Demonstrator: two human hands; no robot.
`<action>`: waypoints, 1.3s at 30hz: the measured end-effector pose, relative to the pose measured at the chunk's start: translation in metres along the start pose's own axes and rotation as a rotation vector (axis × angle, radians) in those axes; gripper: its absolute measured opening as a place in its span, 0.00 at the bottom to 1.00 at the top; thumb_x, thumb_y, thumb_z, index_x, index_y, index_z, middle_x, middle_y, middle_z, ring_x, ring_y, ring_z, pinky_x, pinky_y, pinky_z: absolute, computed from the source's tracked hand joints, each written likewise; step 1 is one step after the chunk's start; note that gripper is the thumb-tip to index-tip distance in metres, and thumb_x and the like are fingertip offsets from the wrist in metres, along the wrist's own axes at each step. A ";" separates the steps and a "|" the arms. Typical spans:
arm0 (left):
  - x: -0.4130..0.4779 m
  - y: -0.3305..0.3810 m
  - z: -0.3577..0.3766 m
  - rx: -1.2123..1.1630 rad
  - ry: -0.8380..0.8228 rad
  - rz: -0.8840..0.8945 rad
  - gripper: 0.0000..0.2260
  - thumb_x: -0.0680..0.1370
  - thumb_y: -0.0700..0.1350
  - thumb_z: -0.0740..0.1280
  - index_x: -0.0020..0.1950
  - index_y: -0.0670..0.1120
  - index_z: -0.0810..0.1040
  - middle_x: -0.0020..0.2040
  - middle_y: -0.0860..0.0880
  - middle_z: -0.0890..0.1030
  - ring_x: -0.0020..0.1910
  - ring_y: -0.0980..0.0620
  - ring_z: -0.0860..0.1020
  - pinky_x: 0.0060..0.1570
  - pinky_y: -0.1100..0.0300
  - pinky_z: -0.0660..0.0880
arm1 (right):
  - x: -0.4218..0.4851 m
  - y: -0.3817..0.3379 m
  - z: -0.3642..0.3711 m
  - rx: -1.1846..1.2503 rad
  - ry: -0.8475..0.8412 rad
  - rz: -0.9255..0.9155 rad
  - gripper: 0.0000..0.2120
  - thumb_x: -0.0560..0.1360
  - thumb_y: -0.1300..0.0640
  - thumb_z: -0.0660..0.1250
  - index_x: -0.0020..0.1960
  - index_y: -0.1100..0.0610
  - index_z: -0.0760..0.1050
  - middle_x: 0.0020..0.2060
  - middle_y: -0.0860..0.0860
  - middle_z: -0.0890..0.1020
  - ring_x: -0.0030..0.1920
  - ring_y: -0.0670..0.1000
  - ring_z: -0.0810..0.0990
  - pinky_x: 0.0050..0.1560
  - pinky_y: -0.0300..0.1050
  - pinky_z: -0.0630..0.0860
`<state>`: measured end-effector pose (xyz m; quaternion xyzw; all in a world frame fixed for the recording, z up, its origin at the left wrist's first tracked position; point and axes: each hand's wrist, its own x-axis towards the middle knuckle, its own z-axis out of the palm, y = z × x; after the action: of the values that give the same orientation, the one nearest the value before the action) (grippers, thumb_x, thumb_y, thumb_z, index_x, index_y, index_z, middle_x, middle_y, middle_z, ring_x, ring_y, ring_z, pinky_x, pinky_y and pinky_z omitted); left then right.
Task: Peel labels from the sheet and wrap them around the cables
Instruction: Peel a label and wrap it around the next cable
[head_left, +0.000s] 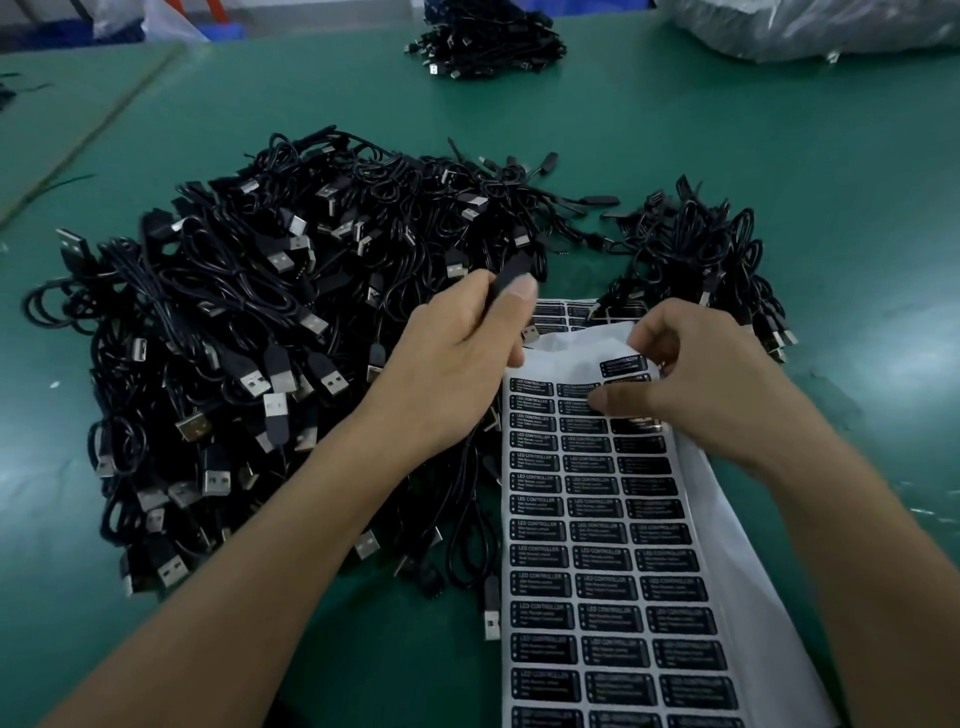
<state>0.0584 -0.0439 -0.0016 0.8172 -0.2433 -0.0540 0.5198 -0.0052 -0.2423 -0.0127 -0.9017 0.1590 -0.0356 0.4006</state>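
A long white label sheet (613, 566) with rows of black "LED CONTROLLER" labels lies on the green table, running from the centre to the bottom right. Its upper rows are bare. My right hand (696, 384) rests on the sheet's top, thumb and fingers pinching at a black label (623, 365) near the bare part. My left hand (457, 358) is just left of the sheet's top, shut on a black controller cable (511, 270) whose flat end sticks up past my thumb. A big heap of black USB cables (249, 332) lies to the left.
A smaller bunch of cables (711, 260) sits right of the sheet's top. Another cable pile (483, 44) lies at the far table edge. A clear plastic bag (821, 26) fills the far right corner. Bare green tabletop (675, 130) stretches between the piles.
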 end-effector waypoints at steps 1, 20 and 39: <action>-0.001 0.000 0.000 0.017 -0.002 0.014 0.18 0.81 0.57 0.63 0.41 0.44 0.71 0.36 0.61 0.79 0.32 0.60 0.74 0.36 0.66 0.71 | 0.000 0.000 -0.001 0.049 0.003 -0.015 0.19 0.63 0.51 0.83 0.45 0.49 0.75 0.38 0.49 0.79 0.36 0.49 0.76 0.36 0.44 0.71; 0.001 -0.009 0.006 -0.001 -0.056 0.004 0.17 0.70 0.47 0.72 0.39 0.52 0.62 0.42 0.49 0.85 0.34 0.57 0.74 0.34 0.57 0.72 | -0.005 -0.010 0.010 0.161 0.146 -0.309 0.23 0.60 0.44 0.82 0.47 0.47 0.73 0.38 0.46 0.77 0.35 0.41 0.72 0.36 0.34 0.72; 0.008 -0.013 0.005 -0.237 0.024 -0.075 0.17 0.69 0.44 0.72 0.41 0.48 0.62 0.27 0.59 0.72 0.40 0.45 0.77 0.52 0.35 0.77 | -0.022 -0.029 0.030 -0.134 0.236 -0.399 0.13 0.76 0.49 0.72 0.37 0.56 0.83 0.27 0.48 0.80 0.31 0.50 0.78 0.36 0.53 0.78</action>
<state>0.0679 -0.0470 -0.0141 0.7590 -0.1983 -0.0921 0.6133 -0.0131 -0.1956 -0.0110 -0.9295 0.0256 -0.2082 0.3034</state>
